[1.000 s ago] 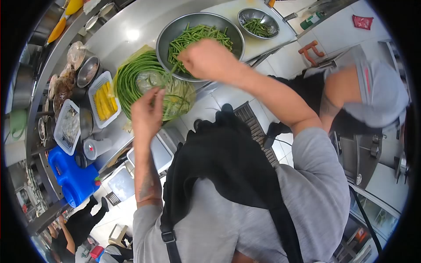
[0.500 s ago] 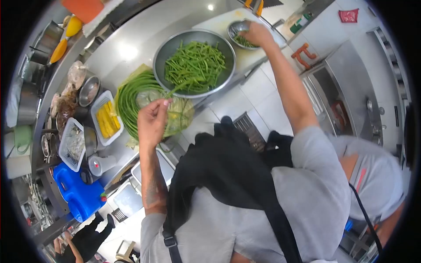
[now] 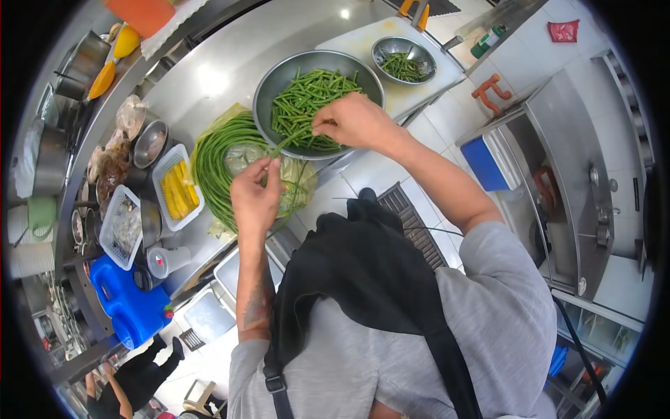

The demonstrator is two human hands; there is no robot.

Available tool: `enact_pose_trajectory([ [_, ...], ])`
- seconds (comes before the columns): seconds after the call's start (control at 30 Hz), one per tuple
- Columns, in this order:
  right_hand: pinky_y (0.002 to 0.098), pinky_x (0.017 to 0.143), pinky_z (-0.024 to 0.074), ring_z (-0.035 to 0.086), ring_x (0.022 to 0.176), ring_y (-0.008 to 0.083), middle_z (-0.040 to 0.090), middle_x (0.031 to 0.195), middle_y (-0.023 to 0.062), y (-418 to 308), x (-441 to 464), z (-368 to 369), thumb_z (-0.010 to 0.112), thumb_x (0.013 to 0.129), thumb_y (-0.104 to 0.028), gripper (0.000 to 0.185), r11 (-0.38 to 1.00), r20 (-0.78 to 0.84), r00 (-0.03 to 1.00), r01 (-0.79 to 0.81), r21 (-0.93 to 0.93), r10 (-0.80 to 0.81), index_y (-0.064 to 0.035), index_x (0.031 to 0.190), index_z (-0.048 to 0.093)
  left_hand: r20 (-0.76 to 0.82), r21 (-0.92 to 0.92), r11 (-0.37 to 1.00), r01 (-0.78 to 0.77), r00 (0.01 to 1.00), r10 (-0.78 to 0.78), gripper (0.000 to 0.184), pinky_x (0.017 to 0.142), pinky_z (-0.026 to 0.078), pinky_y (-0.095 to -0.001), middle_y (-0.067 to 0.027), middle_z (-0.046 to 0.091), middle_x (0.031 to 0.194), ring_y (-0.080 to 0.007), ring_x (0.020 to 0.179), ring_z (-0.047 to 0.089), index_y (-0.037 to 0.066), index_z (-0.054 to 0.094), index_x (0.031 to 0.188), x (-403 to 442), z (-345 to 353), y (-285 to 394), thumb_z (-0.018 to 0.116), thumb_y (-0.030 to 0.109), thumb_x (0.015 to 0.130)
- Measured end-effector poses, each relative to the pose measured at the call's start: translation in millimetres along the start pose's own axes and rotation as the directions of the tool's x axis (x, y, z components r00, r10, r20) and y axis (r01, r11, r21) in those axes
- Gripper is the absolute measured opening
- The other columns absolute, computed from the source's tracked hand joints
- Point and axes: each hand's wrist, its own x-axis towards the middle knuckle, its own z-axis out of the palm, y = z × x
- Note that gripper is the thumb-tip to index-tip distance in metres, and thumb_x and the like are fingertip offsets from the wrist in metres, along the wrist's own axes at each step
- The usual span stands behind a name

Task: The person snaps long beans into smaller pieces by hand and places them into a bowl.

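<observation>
My left hand pinches a long green bean whose end reaches over the near rim of the large metal bowl. Short cut bean pieces lie in that large bowl. Over the bowl's right side, my right hand has its thumb and fingers together at the bean's end. A coil of long beans rests on yellow plastic, left of the bowl and beside my left hand. More short pieces fill part of a small metal bowl on the white cutting board.
Left of the beans stand a white basket of yellow pieces, another white basket, a lidded plastic cup and a blue jug. Another person is at the lower left. Orange-handled tools lie beyond the board.
My right hand has come back from the small bowl to the large bowl, near the bean's end. My left hand keeps its pinch. The co-worker at the right has mostly left view.
</observation>
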Motion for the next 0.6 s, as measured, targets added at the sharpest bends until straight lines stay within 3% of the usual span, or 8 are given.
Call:
enact_pose_trajectory([
  [0.1,0.0447,0.072,0.0561,0.070,0.076,0.0340,0.071,0.080,0.0135,-1,-1,11,0.067,0.082,-0.017,0.014,0.996,-0.054,0.996,0.061,-0.057,-0.065,-0.0082,0.090,0.074,-0.082,0.193,0.969,-0.153,0.982,0.171,0.028,0.062,0.052,-0.0322,-0.0171,0.074,0.086,-0.0199,0.062,0.069,-0.003,0.071,0.109,-2,10,1,0.068,0.018,0.091],
  [0.17,0.0461,0.067,0.0548,0.068,0.073,0.0349,0.068,0.078,0.0124,-8,0,27,0.066,0.081,-0.016,0.011,0.946,-0.189,0.980,-0.008,-0.323,-0.056,-0.0092,0.086,0.073,-0.085,0.275,0.946,-0.170,0.976,0.200,0.028,0.064,0.053,-0.0340,-0.0179,0.074,0.087,-0.0234,0.062,0.069,-0.002,0.071,0.108,-6,21,13,0.068,0.018,0.089],
  [0.3,0.0453,0.066,0.0538,0.067,0.072,0.0347,0.065,0.078,0.0108,-26,-4,49,0.065,0.081,-0.016,0.009,0.967,-0.214,0.972,0.043,-0.252,-0.099,-0.0100,0.084,0.072,-0.084,0.324,0.928,-0.186,0.971,0.224,0.028,0.065,0.055,-0.0377,-0.0192,0.073,0.086,-0.0300,0.065,0.070,-0.002,0.072,0.108,2,39,8,0.068,0.018,0.088],
  [0.4,0.0422,0.069,0.0538,0.067,0.074,0.0318,0.067,0.082,0.0085,-17,-10,42,0.066,0.084,-0.018,0.011,0.948,-0.194,0.967,0.212,0.237,-0.167,-0.0108,0.085,0.073,-0.132,0.230,0.968,-0.098,0.983,0.131,0.029,0.064,0.055,-0.0372,-0.0191,0.074,0.085,-0.0268,0.063,0.071,-0.003,0.070,0.109,14,28,-19,0.068,0.019,0.090],
  [0.43,0.0422,0.069,0.0538,0.067,0.074,0.0318,0.067,0.082,0.0085,-14,-11,34,0.066,0.084,-0.018,0.011,0.952,-0.196,0.967,0.204,0.227,-0.160,-0.0108,0.085,0.073,-0.152,0.177,0.983,-0.039,0.986,0.066,0.030,0.063,0.055,-0.0370,-0.0188,0.074,0.085,-0.0256,0.062,0.071,-0.004,0.070,0.110,18,24,-25,0.068,0.019,0.091],
  [0.5,0.0383,0.069,0.0535,0.067,0.075,0.0284,0.068,0.085,0.0082,2,-22,2,0.070,0.085,-0.016,0.010,0.946,-0.360,0.893,0.315,0.073,-0.269,-0.0106,0.091,0.076,-0.173,0.223,0.965,-0.136,0.969,0.177,0.031,0.059,0.055,-0.0330,-0.0160,0.076,0.087,-0.0198,0.060,0.071,-0.007,0.068,0.114,31,14,-59,0.065,0.017,0.094],
  [0.57,0.0375,0.071,0.0538,0.066,0.076,0.0281,0.067,0.084,0.0095,62,-5,-32,0.070,0.087,-0.016,0.011,0.983,-0.612,0.771,0.112,-0.144,-0.177,-0.0127,0.094,0.077,-0.172,0.010,0.999,-0.036,0.984,0.037,0.032,0.056,0.053,-0.0283,-0.0134,0.076,0.091,-0.0152,0.060,0.070,-0.008,0.065,0.118,25,8,-36,0.063,0.015,0.097],
  [0.6,0.0383,0.072,0.0541,0.067,0.076,0.0294,0.068,0.084,0.0106,93,2,-50,0.071,0.086,-0.019,0.012,0.990,-0.734,0.678,-0.061,-0.125,-0.051,-0.0126,0.094,0.077,-0.139,0.046,0.999,-0.023,0.990,0.030,0.031,0.056,0.051,-0.0245,-0.0103,0.076,0.092,-0.0104,0.063,0.067,-0.008,0.064,0.121,25,5,-35,0.061,0.014,0.098],
])
